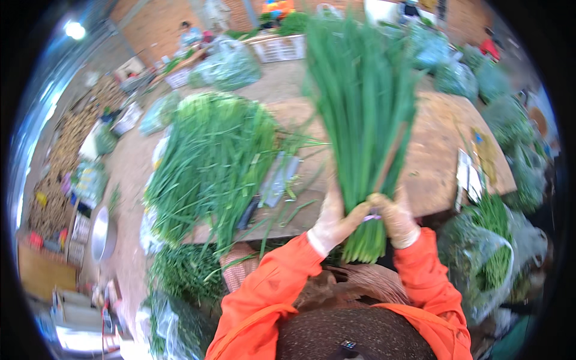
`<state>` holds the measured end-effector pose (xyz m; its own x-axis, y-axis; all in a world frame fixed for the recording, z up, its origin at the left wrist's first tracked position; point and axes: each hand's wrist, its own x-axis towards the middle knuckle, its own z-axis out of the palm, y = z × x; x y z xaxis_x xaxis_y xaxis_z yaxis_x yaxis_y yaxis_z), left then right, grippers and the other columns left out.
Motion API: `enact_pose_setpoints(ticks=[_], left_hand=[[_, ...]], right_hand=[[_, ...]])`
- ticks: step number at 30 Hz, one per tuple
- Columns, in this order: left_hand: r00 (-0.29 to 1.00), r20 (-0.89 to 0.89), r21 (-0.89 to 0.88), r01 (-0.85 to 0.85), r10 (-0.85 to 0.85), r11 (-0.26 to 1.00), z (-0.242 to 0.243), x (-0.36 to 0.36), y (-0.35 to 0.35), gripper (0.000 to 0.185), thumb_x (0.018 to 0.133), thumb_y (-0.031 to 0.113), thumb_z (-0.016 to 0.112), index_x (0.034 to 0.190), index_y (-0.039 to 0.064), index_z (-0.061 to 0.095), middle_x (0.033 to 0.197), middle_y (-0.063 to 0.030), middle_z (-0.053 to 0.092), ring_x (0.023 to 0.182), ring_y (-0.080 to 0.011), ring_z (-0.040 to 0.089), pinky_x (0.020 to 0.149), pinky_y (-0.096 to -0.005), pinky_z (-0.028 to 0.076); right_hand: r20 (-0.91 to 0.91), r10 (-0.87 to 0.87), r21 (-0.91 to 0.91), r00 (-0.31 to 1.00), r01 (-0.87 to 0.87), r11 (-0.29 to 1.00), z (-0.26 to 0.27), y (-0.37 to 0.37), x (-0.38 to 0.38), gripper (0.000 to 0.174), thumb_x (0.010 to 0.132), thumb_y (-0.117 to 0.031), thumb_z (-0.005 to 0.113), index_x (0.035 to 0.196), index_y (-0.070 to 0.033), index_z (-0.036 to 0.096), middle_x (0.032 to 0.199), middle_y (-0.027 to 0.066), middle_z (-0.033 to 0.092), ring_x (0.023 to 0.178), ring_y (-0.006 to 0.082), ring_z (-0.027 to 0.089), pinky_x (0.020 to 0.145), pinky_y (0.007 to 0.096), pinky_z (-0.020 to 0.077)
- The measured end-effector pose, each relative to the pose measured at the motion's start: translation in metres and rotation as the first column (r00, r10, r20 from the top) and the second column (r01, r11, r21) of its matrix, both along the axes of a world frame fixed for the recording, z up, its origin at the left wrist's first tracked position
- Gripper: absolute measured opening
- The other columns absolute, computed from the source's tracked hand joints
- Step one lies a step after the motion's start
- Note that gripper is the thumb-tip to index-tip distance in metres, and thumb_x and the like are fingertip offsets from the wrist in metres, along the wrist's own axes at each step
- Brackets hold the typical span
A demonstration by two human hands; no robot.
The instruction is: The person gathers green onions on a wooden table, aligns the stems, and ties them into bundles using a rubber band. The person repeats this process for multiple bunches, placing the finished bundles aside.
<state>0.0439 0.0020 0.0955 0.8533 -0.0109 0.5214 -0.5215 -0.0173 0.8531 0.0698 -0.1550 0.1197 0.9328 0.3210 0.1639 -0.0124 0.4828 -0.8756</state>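
Both hands, in thin whitish gloves, clasp a large upright bunch of garlic chives (364, 117) near its base. My left hand (339, 218) grips it from the left and my right hand (396, 216) from the right, thumbs meeting in front. A thin purple tie (372, 217) circles the stems between them. The cut pale-green ends point towards my body. On the wooden board (434, 153), left of the bunch, lies a loose heap of chives (220, 166). A broad-bladed knife (280, 180) with a dark handle rests beside the heap, partly covered by stray leaves.
At the board's right edge lies a flat shiny piece (469, 175). An open plastic bag of greens (495, 252) stands at my right. More greens (186, 272) hang below the board at left. Filled bags (229, 63), a white crate (279, 48) and seated people are farther off.
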Motion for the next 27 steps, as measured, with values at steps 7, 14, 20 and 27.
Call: enact_pose_setpoints(ticks=[7, 14, 20, 27], left_hand=[[1.0, 0.024, 0.066, 0.008, -0.009, 0.998, 0.007, 0.055, 0.019, 0.094, 0.083, 0.015, 0.069, 0.153, 0.0, 0.007, 0.14, -0.0212, 0.044, 0.128, -0.0316, 0.046, 0.108, -0.0433, 0.037], [0.978, -0.206, -0.115, -0.013, -0.011, 0.993, 0.004, 0.057, 0.011, 0.067, 0.087, 0.018, 0.072, 0.142, 0.0, 0.037, 0.131, -0.0171, 0.051, 0.122, -0.0278, 0.049, 0.104, -0.0403, 0.042], [0.992, -0.032, -0.34, 0.102, -0.12, 0.935, 0.04, 0.049, 0.006, 0.049, 0.096, 0.007, 0.061, 0.142, 0.002, 0.042, 0.127, -0.0092, 0.058, 0.114, -0.02, 0.056, 0.097, -0.0326, 0.047], [0.976, -0.166, -0.131, 0.119, -0.14, 0.984, 0.033, 0.061, -0.002, 0.058, 0.094, 0.008, 0.06, 0.146, 0.001, 0.035, 0.138, -0.0149, 0.049, 0.126, -0.024, 0.047, 0.106, -0.0351, 0.04]], right_hand=[[0.365, 0.169, -0.181, 0.915, -0.108, 0.977, 0.011, -0.005, 0.06, 0.069, 0.073, -0.019, 0.086, 0.131, -0.002, 0.054, 0.117, 0.0058, 0.063, 0.107, 0.0176, 0.06, 0.092, 0.0325, 0.0496], [0.264, 0.263, -0.699, 0.928, -0.004, 0.715, -0.006, -0.006, 0.073, 0.04, 0.074, -0.009, 0.08, 0.111, -0.007, 0.067, 0.106, 0.0059, 0.069, 0.095, 0.0211, 0.066, 0.082, 0.0355, 0.0532], [0.229, 0.101, -0.153, 0.968, -0.067, 0.986, 0.014, 0.003, 0.061, 0.047, 0.074, -0.002, 0.081, 0.118, -0.003, 0.063, 0.109, 0.0039, 0.068, 0.098, 0.0168, 0.064, 0.086, 0.032, 0.0527], [0.108, 0.065, -0.262, 0.992, -0.035, 0.965, -0.005, 0.0, 0.065, 0.053, 0.079, -0.005, 0.08, 0.127, -0.003, 0.057, 0.114, 0.0029, 0.065, 0.104, 0.0149, 0.06, 0.093, 0.0334, 0.0503]])
